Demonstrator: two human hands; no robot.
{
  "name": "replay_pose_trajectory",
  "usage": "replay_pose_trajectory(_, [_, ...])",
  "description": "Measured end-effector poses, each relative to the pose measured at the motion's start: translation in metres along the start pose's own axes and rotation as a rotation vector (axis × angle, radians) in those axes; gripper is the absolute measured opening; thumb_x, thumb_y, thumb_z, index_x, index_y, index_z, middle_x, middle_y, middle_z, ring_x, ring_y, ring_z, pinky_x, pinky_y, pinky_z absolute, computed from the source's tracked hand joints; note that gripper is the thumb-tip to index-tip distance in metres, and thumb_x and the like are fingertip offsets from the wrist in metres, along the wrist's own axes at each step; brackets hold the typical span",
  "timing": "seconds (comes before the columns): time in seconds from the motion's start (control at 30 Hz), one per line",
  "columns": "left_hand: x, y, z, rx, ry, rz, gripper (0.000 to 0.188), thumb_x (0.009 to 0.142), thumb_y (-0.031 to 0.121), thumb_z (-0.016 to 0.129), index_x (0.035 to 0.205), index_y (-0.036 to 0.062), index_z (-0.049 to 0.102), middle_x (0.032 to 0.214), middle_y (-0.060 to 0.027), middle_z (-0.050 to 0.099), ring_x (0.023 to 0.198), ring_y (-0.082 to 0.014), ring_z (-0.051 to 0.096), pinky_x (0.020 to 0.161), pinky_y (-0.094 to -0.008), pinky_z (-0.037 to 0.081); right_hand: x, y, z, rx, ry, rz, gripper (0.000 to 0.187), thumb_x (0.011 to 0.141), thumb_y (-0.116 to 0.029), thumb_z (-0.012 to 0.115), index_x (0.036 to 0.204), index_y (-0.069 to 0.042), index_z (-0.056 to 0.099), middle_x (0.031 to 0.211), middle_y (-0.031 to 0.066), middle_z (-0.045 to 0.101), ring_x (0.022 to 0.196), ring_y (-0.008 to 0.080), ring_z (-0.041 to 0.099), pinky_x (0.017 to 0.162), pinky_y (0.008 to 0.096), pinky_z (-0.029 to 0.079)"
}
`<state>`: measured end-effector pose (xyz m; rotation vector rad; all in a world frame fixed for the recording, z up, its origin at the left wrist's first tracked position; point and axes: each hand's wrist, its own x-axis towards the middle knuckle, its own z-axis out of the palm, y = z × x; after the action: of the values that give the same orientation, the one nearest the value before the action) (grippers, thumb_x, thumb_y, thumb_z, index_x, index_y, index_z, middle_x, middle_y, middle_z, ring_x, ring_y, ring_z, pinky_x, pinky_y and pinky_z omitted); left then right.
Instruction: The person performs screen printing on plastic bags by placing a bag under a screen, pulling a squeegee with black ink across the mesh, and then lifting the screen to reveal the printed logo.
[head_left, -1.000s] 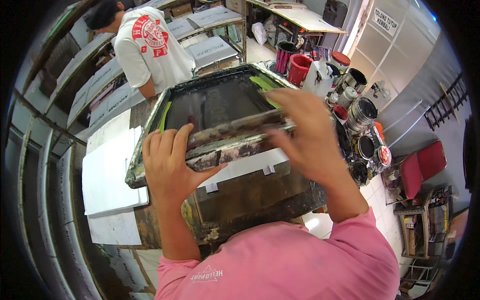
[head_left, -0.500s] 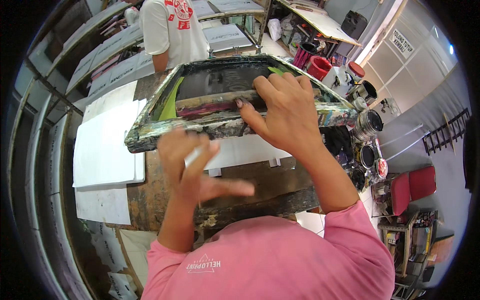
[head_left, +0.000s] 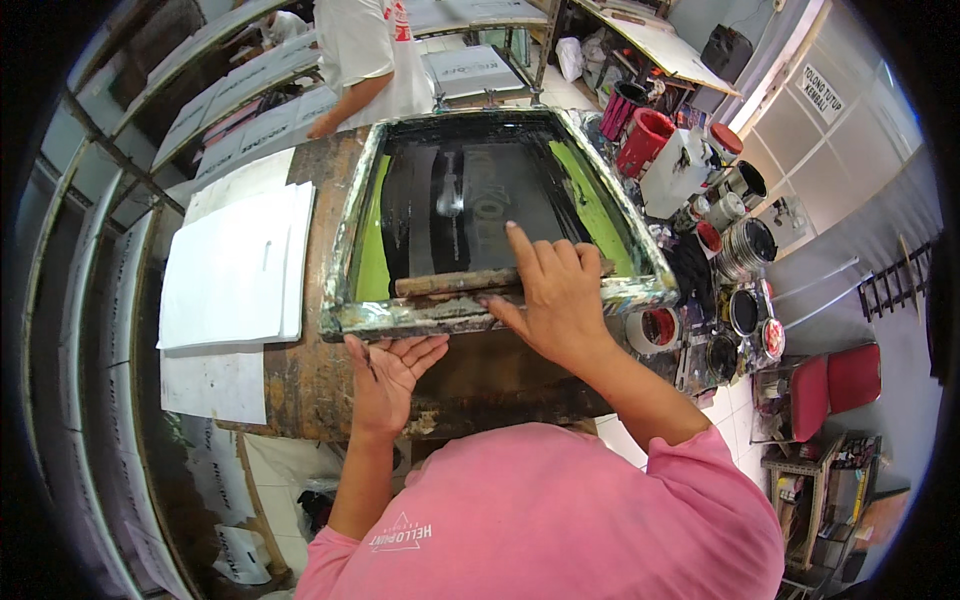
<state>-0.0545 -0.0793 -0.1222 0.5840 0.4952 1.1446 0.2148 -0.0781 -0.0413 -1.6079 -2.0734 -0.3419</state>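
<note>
A screen-printing frame (head_left: 357, 318) with paint-crusted rails lies on the wooden table, its dark mesh (head_left: 420, 215) flanked by green strips. Along its near rail rests a wooden-handled squeegee (head_left: 450, 283). My right hand (head_left: 562, 305) curls over the squeegee's right part, thumb on the near side and index finger stretched over the mesh. Palm up, my left hand (head_left: 388, 380) is at the near left part of the frame, fingers apart at the underside of the rail. It holds nothing I can see.
A stack of white sheets (head_left: 235, 280) lies left of the frame on the worn table (head_left: 320, 385). Ink tubs, a red bucket (head_left: 646, 142) and a white jug (head_left: 678, 172) crowd the right side. Beyond the table stands another person in a white shirt (head_left: 350, 45).
The frame has come down from a raised tilt, hiding the white sheet beneath it. My left hand has turned palm up at the near rail. The other person's arm has moved.
</note>
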Motion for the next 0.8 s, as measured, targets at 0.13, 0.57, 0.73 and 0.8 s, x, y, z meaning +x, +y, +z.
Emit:
replay_pose_trajectory(0.13, [0.001,-0.003,0.005,0.069,-0.12,0.109,0.098,0.098,0.086,0.038,0.139,-0.0028,0.05,0.138,-0.0347,0.063,0.132,-0.0523,0.061,0.117,-0.0624,0.045,0.015,-0.004,-0.018,-0.003,-0.023,-0.014,0.08,0.083,-0.056,0.08,0.141,-0.004,0.062,0.102,0.0098,0.059,0.099,0.0297,0.055,0.093,0.049,0.037])
replay_pose_trajectory(0.57, [0.069,0.003,0.031,1.321,-0.059,0.283,0.084,0.09,0.029,0.088,0.157,-0.0004,0.048,0.151,-0.0235,0.061,0.141,-0.0346,0.058,0.12,-0.0469,0.044,0.172,0.028,-0.084,-0.102,0.149,-0.041,0.052,0.099,-0.055,0.065,0.093,-0.004,0.072,0.082,0.0141,0.072,0.082,0.0295,0.07,0.084,0.0489,0.048])
replay_pose_trajectory(0.73, [0.063,-0.089,0.008,1.851,-0.511,0.309,0.099,0.091,0.065,0.074,0.157,-0.0038,0.047,0.164,-0.0242,0.044,0.155,-0.0409,0.037,0.131,-0.0565,0.025,0.184,0.02,-0.09,-0.004,0.153,0.0,0.057,0.102,-0.05,0.062,0.074,-0.001,0.07,0.067,0.0141,0.069,0.065,0.028,0.069,0.071,0.0452,0.054])
replay_pose_trajectory(0.8, [0.062,-0.105,0.001,1.9,-0.522,0.281,0.099,0.093,0.07,0.068,0.154,-0.0054,0.049,0.161,-0.0242,0.046,0.154,-0.0395,0.039,0.131,-0.0575,0.024,0.193,0.013,-0.092,-0.003,0.181,0.017,0.057,0.101,-0.049,0.063,0.073,-0.001,0.07,0.065,0.0139,0.068,0.062,0.0283,0.068,0.065,0.0436,0.054])
